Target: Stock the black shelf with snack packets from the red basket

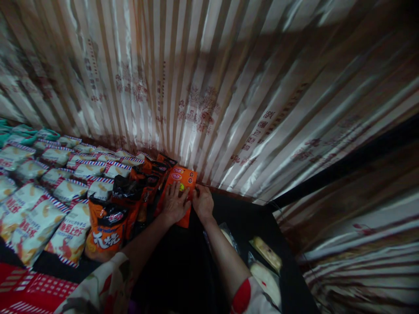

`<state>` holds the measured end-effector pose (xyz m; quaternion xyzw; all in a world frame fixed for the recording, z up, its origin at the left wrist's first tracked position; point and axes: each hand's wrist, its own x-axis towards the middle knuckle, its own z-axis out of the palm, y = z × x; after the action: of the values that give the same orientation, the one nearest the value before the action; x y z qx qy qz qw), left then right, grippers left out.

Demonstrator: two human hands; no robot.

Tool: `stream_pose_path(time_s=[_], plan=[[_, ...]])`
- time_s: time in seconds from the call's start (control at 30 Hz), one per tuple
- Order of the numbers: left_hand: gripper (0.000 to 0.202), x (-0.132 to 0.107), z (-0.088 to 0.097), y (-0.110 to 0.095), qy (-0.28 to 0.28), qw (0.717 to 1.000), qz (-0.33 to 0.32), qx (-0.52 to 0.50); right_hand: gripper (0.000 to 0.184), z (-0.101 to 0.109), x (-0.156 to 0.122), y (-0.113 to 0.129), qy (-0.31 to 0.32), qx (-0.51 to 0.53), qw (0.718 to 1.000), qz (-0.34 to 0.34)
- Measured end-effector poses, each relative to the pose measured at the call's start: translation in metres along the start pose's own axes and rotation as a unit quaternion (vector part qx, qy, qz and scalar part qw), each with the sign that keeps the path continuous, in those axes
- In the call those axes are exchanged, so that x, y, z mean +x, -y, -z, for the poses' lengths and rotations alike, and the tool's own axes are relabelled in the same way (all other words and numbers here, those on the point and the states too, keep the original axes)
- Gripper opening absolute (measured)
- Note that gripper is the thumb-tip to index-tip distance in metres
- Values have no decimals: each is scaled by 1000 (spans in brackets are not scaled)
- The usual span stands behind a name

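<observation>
An orange snack packet (182, 179) lies at the far edge of a dark table (183, 261), against the curtain. My left hand (175, 203) rests flat on the packet's front with its fingers stretched out. My right hand (203, 201) touches the packet's right edge, its fingers curled onto it. To the left of the packet stand more orange and black packets (108, 226), leaning in a row.
Rows of white snack bags with red and blue striped edges (49, 192) cover the table's left side. Clear-wrapped pale food items (266, 255) lie on the right. A shiny striped curtain (229, 87) hangs behind. A red checked cloth (29, 292) shows at bottom left.
</observation>
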<state>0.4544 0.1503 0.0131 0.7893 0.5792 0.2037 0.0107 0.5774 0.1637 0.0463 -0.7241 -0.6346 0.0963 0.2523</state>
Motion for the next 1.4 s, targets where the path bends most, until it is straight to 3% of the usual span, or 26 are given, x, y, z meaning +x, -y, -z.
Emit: stream_pose_path(time_s=[0.27, 0.47, 0.63, 0.8, 0.9, 0.97, 1.1, 1.2, 1.27, 1.4], plan=[[47, -2, 12, -5, -13, 1000, -14, -14, 29, 11, -23, -5, -60, 89, 991, 78], [35, -27, 32, -31, -31, 997, -13, -69, 29, 27, -54, -10, -76, 142, 983, 85], [30, -79, 48, -61, -62, 983, -55, -166, 26, 46, -98, -17, -69, 189, 974, 101], [31, -147, 60, -87, -97, 950, -86, -282, 24, 61, -167, -29, -69, 213, 964, 144], [28, -192, 59, -96, -81, 941, -91, -314, 22, 63, -216, -40, -67, 215, 958, 176], [28, -222, 52, -100, -73, 937, -111, -322, 23, 60, -248, -49, -32, 196, 966, 168], [28, -272, 25, -102, 27, 950, -114, -289, 30, 48, -289, -73, 79, 120, 980, 141], [46, -295, 4, -100, 126, 967, -106, -195, 39, 38, -297, -92, 200, 42, 975, 88], [56, -304, -9, -98, 186, 968, -85, -145, 49, 33, -296, -104, 230, -32, 972, 41], [56, -317, -26, -94, 258, 958, -40, -122, 66, 30, -291, -120, 330, -154, 931, -29]])
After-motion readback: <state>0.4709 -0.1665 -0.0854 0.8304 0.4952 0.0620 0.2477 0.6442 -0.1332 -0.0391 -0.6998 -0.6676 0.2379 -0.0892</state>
